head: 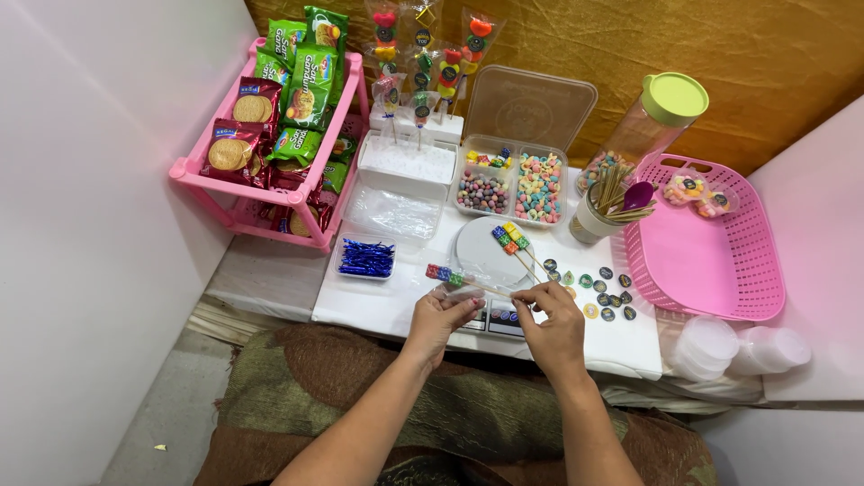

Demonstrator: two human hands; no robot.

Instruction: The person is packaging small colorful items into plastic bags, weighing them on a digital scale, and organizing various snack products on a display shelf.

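We hold one candy skewer (463,281) between left hand (441,317) and right hand (551,326), both pinched on it above the scale (486,256), where two more skewers (515,241) wait, several wrapped ones (423,54) standing behind.

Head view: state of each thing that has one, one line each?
Candy skewer: held level by both hands, inside a clear sleeve.
Left hand: pinching the sleeve.
Right hand: gripping the stick end.
Two skewers: lying on the scale.
Compartment box: open, lid propped behind.
Tall jar: closed, green lid, leaning.
Pink basket: holds two wrapped candies.
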